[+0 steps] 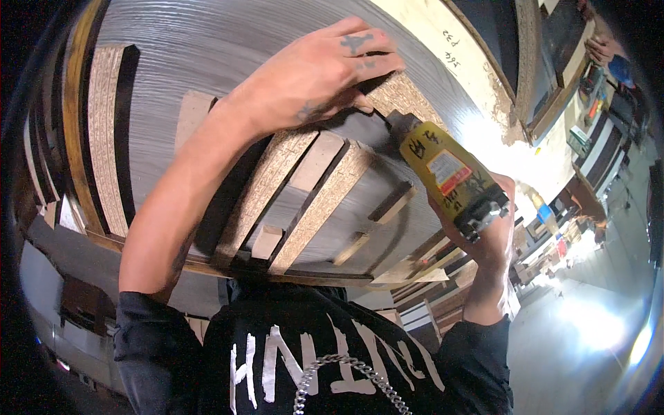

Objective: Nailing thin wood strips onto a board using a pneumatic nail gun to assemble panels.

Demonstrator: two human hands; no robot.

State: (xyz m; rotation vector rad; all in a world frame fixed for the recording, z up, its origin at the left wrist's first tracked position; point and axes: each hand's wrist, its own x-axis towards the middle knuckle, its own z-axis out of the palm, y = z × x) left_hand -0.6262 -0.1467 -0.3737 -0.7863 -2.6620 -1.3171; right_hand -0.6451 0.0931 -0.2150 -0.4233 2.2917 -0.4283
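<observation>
My left hand (325,72) reaches across the grey wood-grain panel (200,41), its fingers curled over the end of a particleboard strip (408,93). In my right hand (503,187) is a yellow nail gun (439,162) with labels and black marks on its body. The tool's dark nose points at the panel, close to my left thumb and the strip. Its body hides most of my right fingers. Nearer me, two longer particleboard strips (325,207) stand on edge on the panel, with a small pale block (266,242) between them.
Another particleboard strip (109,138) lies along the panel's left side. Short wood pieces (393,203) rest on the panel at right. A pale board with handwriting (449,48) lies beyond. Another person's hand (600,50) shows at the far right, near scattered tools.
</observation>
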